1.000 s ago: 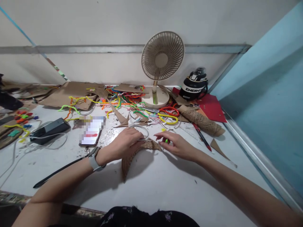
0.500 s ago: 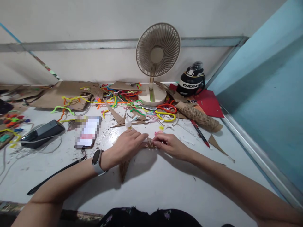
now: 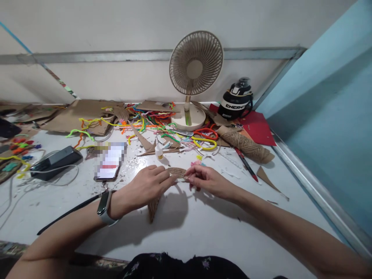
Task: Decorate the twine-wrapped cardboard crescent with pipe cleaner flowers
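Between my hands is a curved cardboard piece covered in rows of jute twine (image 3: 176,171); its pointed lower end shows beneath my left wrist. My left hand (image 3: 152,184) grips this piece from the left, fingers folded over it and hiding much of its middle. At its right end my right hand (image 3: 207,180) pinches the edge between thumb and fingers. A small white glue bottle (image 3: 159,152) stands upright just beyond my left hand. Past my right fingertips lie small pink and yellow bits (image 3: 198,162).
Behind are scissors (image 3: 207,144), a heap of pipe cleaners (image 3: 151,120), and a fan (image 3: 188,116). A twine roll (image 3: 247,145), a red-and-black pen (image 3: 246,164) and a black bottle (image 3: 236,100) lie or stand right. Left are a phone (image 3: 112,162) and a black device with cable (image 3: 56,163).
My left hand has shifted left and slightly down, baring the top of the twine-covered piece and the glue bottle. My right hand stays at the right end. The view has tilted slightly.
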### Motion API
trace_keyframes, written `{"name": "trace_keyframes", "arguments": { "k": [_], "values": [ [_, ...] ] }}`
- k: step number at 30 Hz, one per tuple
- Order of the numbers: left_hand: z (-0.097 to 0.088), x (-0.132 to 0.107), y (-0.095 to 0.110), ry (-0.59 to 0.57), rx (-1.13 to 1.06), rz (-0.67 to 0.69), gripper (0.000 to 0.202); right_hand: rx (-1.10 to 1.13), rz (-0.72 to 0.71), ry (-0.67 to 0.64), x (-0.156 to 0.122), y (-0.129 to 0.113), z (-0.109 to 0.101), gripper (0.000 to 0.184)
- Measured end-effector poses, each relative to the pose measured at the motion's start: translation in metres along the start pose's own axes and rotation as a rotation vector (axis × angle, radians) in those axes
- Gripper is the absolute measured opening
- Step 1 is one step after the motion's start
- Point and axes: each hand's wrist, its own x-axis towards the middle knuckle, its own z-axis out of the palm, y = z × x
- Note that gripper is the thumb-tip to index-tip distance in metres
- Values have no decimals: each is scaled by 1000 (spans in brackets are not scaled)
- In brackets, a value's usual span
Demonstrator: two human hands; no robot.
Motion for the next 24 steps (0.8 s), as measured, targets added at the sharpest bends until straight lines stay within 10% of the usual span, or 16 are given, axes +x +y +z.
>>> {"name": "trace_keyframes", "arguments": {
  "k": [4,9,19,24],
  "values": [
    [-11,-18,-3,-38,41,-113,17,-488,-245,216,2,2,-4,46],
    [-9,-32,-14,-121,116,-208,12,-878,-351,71,24,5,0,70],
    [3,-26,-13,-144,49,-240,18,-756,-388,-195,45,0,10,76],
    [18,-18,-5,-118,36,-206,13,-694,-438,-36,38,-9,0,61]
  ]
}}
